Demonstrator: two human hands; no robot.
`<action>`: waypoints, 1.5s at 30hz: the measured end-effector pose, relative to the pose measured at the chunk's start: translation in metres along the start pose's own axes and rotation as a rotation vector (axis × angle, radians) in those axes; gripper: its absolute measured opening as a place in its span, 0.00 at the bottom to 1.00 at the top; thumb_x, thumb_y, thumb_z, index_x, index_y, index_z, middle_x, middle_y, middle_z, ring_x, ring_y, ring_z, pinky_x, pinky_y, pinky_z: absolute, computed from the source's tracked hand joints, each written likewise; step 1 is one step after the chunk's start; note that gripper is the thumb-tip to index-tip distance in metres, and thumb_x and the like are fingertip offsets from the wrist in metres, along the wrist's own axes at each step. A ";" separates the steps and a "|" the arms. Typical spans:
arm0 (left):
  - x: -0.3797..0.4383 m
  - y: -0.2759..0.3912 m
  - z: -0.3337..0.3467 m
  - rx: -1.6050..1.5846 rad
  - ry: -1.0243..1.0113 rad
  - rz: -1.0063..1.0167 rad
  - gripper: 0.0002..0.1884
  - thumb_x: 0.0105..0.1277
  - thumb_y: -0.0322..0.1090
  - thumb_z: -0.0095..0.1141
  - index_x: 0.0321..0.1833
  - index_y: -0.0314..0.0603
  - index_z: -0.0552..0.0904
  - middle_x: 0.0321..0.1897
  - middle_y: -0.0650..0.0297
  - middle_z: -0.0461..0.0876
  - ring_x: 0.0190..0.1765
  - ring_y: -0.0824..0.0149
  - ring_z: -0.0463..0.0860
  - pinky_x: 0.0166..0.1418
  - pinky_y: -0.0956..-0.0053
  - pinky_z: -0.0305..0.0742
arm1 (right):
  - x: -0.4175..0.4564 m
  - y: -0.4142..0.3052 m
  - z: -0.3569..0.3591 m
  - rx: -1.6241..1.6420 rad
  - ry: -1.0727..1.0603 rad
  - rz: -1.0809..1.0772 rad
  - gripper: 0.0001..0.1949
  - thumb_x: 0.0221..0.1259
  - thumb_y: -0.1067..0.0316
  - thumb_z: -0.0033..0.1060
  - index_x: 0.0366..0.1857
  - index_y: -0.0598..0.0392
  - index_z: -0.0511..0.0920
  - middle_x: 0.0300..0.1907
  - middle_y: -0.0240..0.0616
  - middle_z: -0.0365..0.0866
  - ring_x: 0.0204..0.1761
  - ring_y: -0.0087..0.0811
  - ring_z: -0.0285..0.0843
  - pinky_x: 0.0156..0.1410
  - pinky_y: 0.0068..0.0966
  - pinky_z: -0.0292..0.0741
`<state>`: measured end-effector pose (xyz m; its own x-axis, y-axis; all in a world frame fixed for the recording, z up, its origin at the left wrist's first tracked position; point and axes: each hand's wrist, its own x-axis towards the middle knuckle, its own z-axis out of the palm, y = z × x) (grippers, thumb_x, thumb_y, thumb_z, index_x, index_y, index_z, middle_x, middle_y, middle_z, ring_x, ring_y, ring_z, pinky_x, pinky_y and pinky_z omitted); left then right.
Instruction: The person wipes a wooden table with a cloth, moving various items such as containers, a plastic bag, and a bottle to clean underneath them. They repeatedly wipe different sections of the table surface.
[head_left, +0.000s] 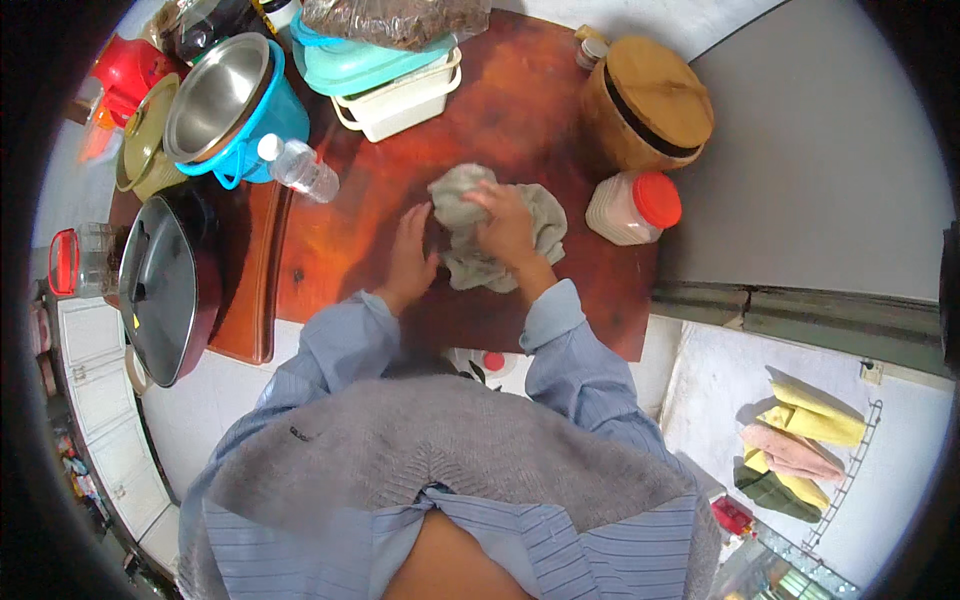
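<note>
A crumpled grey-green cloth (544, 214) lies on the reddish-brown wooden tabletop (517, 82). On top of it is my right hand (506, 225), slightly blurred, its fingers curled into the folds. My left hand (409, 259) is just left of the cloth, fingers apart and holding nothing; whether its fingertips brush the cloth is hard to tell. Right of the cloth stands a clear plastic jar (619, 210) with a red lid and pale contents. A clear plastic bottle (307, 171) with a white cap is to the left, beside a blue bucket (289, 112).
A lidded wooden barrel (622, 120) stands at the back right, against a grey panel (817, 165). White and turquoise basins (405, 109) are stacked at the back. On the left are a steel bowl (217, 97), a lidded black pan (165, 292) and an olive pot (154, 161).
</note>
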<state>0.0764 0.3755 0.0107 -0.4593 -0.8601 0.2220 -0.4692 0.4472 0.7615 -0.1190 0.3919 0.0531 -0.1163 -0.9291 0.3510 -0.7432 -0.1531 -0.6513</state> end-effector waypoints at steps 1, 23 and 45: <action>-0.002 0.002 -0.001 -0.018 0.002 -0.008 0.40 0.54 0.20 0.57 0.72 0.41 0.59 0.67 0.46 0.61 0.70 0.45 0.61 0.72 0.59 0.59 | 0.005 -0.003 -0.010 0.049 0.070 -0.027 0.26 0.38 0.81 0.58 0.45 0.41 0.82 0.54 0.40 0.79 0.56 0.44 0.74 0.60 0.35 0.73; -0.055 0.005 -0.033 -0.267 -0.069 -0.107 0.30 0.57 0.20 0.55 0.65 0.39 0.68 0.62 0.50 0.68 0.65 0.50 0.69 0.65 0.63 0.68 | -0.059 -0.117 -0.217 0.787 0.732 0.062 0.19 0.56 0.79 0.55 0.54 0.66 0.73 0.54 0.47 0.77 0.56 0.39 0.76 0.63 0.35 0.75; -0.023 0.088 0.122 -1.944 -0.836 -1.034 0.20 0.67 0.45 0.51 0.56 0.39 0.76 0.55 0.50 0.76 0.61 0.48 0.71 0.66 0.38 0.60 | -0.082 -0.112 -0.167 0.278 0.885 0.281 0.15 0.55 0.76 0.53 0.47 0.56 0.80 0.43 0.41 0.84 0.45 0.33 0.80 0.55 0.32 0.75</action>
<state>-0.0461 0.4640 -0.0016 -0.9540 -0.0943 -0.2845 0.0985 -0.9951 -0.0004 -0.1365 0.5415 0.2099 -0.8047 -0.3713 0.4632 -0.4430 -0.1437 -0.8849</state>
